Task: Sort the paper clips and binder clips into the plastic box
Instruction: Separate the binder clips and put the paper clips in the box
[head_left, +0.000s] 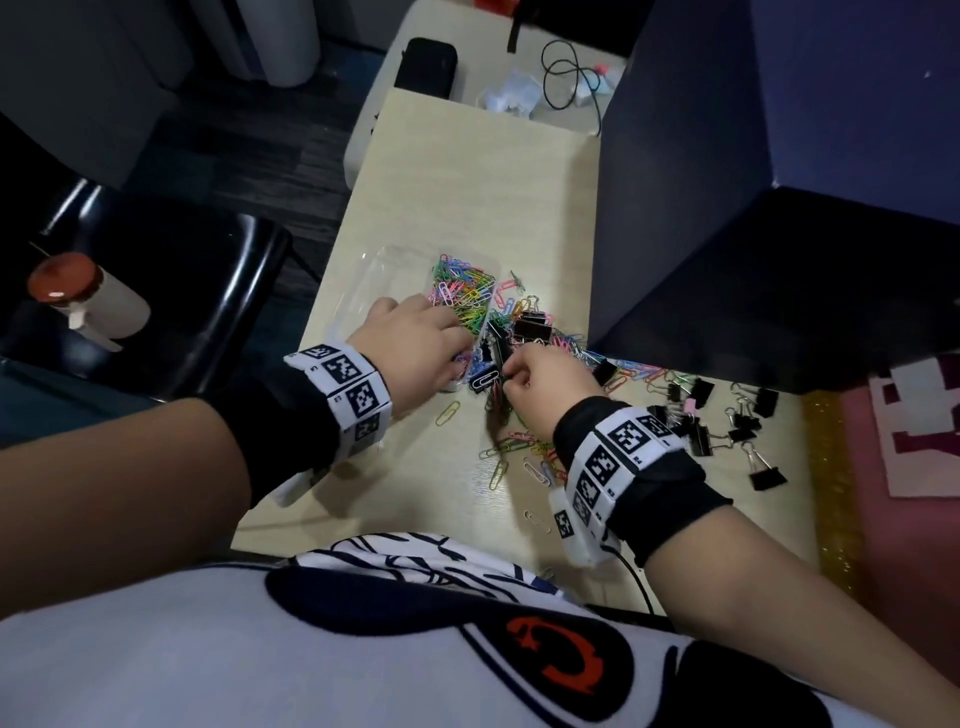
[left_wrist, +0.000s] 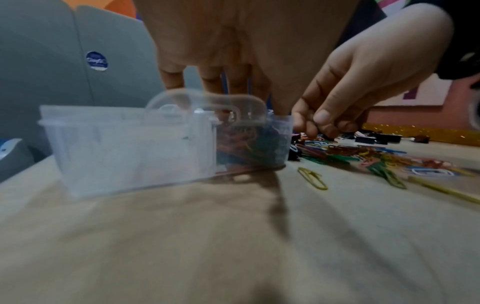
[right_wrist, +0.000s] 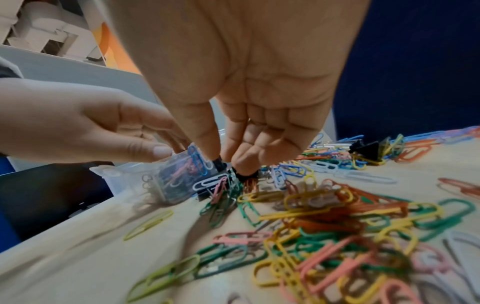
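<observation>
I'm seeing dim, soft indoor light. The wrist views are blurring heavily up close, the plastic box (left_wrist: 124, 148) is casting a shadow toward me, and the edges are bending outward.

Clear plastic box (head_left: 387, 291) sat left on the pale wooden table (head_left: 467, 182), coloured wire paper clips (head_left: 462, 293) inside its right compartment. Black metal binder clips (head_left: 727, 415) lay right of it.

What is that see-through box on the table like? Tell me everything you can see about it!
The plastic box is clear and slightly frosted, with a rim round its top and a curved clear handle. It stands upright and open on the pale wooden table. A divider splits it: the right compartment holds a heap of colourful paper clips, the left one looks empty. The left hand reaches into the filled side, fingers down among the clips.
</observation>
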